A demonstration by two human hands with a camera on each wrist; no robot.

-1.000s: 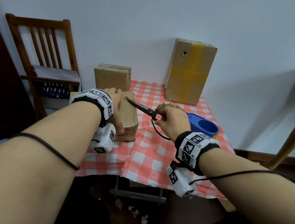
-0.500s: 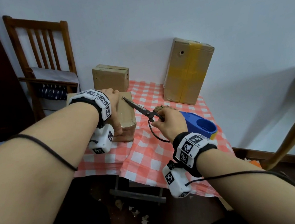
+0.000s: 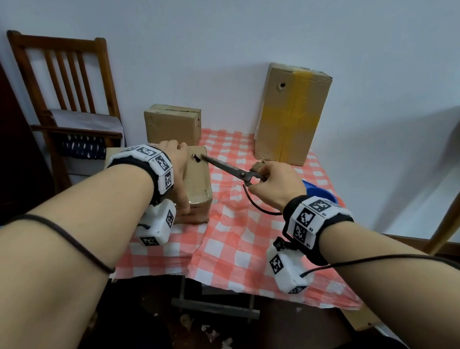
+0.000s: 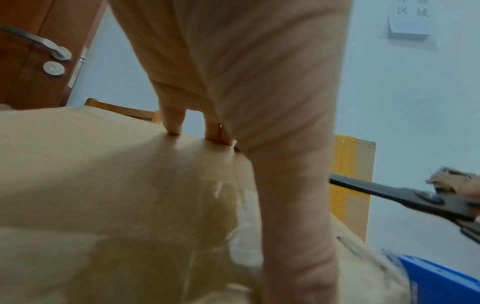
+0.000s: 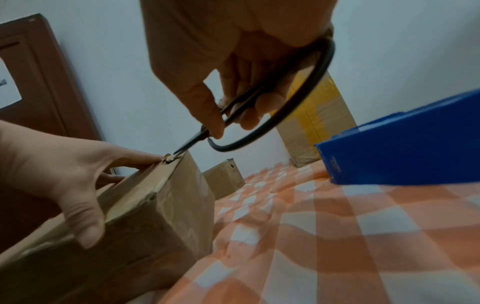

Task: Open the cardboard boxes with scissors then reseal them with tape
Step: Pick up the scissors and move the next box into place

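A taped cardboard box (image 3: 198, 181) lies on the checked tablecloth. My left hand (image 3: 177, 165) grips it from above, fingers on its top and thumb down the near face. My right hand (image 3: 276, 186) holds black scissors (image 3: 231, 169) by their handles, blades together. The tip touches a small dark tear at the box's far top edge. In the right wrist view the scissors (image 5: 197, 137) meet the box (image 5: 155, 216) beside my left hand (image 5: 59, 164). In the left wrist view, fingertips (image 4: 172, 127) press on the box (image 4: 103, 185) and the scissors (image 4: 405, 197) come in from the right.
A blue tape dispenser (image 3: 319, 192) sits just behind my right hand. A tall box with yellow tape (image 3: 291, 114) leans on the wall, and a small box (image 3: 172, 125) stands at the back. A wooden chair (image 3: 68, 92) is at the left. The table edge (image 3: 236, 286) is near.
The scissor tip stays at the box's far top edge, and a small dark tear now shows beside it. Both hands have barely moved.
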